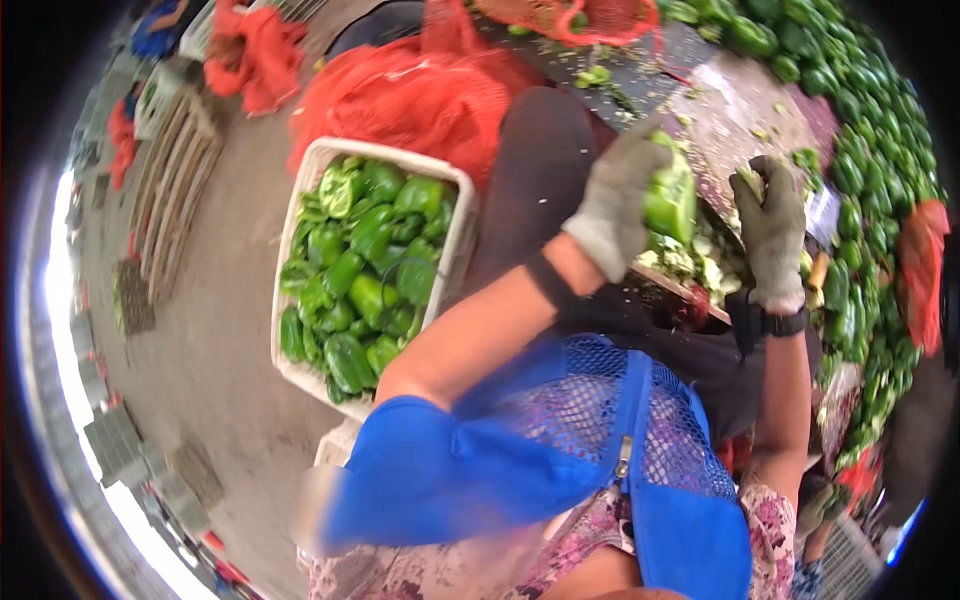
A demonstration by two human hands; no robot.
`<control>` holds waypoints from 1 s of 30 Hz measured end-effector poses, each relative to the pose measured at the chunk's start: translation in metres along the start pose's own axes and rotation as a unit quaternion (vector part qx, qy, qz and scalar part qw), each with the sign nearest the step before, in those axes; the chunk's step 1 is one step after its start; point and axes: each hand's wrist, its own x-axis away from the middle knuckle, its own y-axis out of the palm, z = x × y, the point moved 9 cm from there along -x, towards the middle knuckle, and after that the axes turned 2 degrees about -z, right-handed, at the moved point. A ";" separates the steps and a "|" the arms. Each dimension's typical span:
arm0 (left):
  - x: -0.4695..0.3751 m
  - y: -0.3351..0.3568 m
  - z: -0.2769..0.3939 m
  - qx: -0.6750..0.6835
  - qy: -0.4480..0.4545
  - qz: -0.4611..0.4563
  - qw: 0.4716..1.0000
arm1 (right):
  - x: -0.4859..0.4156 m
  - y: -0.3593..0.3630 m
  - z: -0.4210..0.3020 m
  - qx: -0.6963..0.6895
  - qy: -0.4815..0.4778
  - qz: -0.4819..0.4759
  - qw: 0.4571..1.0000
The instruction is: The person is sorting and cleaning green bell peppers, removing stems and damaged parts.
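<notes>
My left hand [622,195], in a grey-green glove, holds a cut green bell pepper [670,199], its pale inside partly showing. To its right, my gloved right hand [769,217] has its fingers curled around a small pale green piece [750,182], perhaps a pepper core. Pale pepper scraps [701,262] lie in a container below and between the hands. A white crate [466,225] full of green bell peppers [373,232] stands left of my legs.
A long heap of green peppers [862,150] curves along the right side. Red mesh bags [405,97] lie beyond the crate. Wooden pallets [176,180] stand at the left. A littered board [750,112] lies ahead. Another person's gloved hand [814,510] shows at lower right.
</notes>
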 end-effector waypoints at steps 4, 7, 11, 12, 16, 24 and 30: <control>-0.010 0.013 0.002 0.057 -0.030 -0.074 0.995 | 0.017 0.004 0.080 0.129 0.035 -0.069 0.989; -0.006 0.016 0.008 0.015 -0.003 -0.076 0.997 | 0.010 -0.014 -0.020 -0.138 0.009 -0.055 0.989; 0.029 0.061 0.054 -0.510 0.393 -0.174 0.745 | 0.013 0.009 -0.070 -0.259 0.014 -0.197 0.946; 0.009 0.034 0.041 -0.359 0.201 -0.117 0.904 | 0.013 0.014 -0.078 -0.268 -0.034 -0.203 0.941; 0.016 0.033 0.062 -0.412 0.211 -0.100 0.881 | 0.018 0.030 -0.080 -0.281 -0.090 -0.173 0.940; 0.086 -0.103 0.274 -0.639 0.514 0.304 0.486 | 0.071 0.051 0.112 -0.278 0.212 -0.154 0.924; 0.102 -0.314 0.397 -0.823 0.233 0.427 0.293 | 0.083 0.084 0.133 -0.280 0.236 -0.236 0.900</control>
